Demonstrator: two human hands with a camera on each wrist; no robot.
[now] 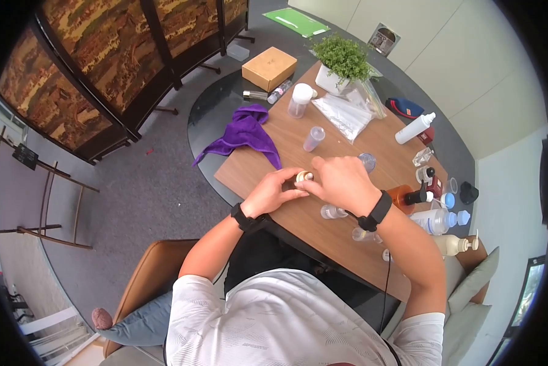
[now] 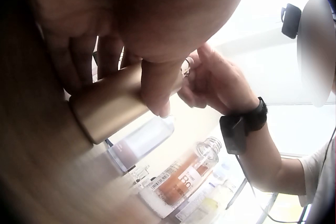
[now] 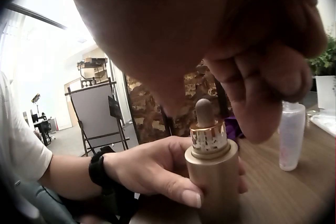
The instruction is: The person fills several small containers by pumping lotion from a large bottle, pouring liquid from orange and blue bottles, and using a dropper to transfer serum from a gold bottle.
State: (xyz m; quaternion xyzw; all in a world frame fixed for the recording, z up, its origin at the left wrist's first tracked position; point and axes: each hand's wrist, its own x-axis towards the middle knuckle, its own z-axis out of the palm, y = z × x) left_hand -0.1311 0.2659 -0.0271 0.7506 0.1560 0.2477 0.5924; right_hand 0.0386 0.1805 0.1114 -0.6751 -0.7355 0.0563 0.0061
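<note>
A gold dropper bottle [image 3: 212, 182] with a pale rubber bulb [image 3: 205, 112] and a gold-patterned collar stands upright at the table's near edge. My left hand [image 1: 273, 194] grips its body, the thumb along the near side. In the left wrist view the gold body [image 2: 113, 103] shows between that hand's thumb and fingers, its base down at the wood. Over the top is my right hand [image 1: 347, 182], thumb and fingers spread on either side of the bulb, with gaps showing in the right wrist view. Nearby stands a frosted clear bottle [image 3: 292, 136].
Beyond the hands stand a small clear cup [image 1: 313, 139] and a white-capped jar [image 1: 300, 100]. A purple cloth [image 1: 243, 137] hangs over the board's left edge. Pump bottles, including an amber one [image 1: 402, 198], crowd the right side. A potted plant [image 1: 341, 61] sits at the back.
</note>
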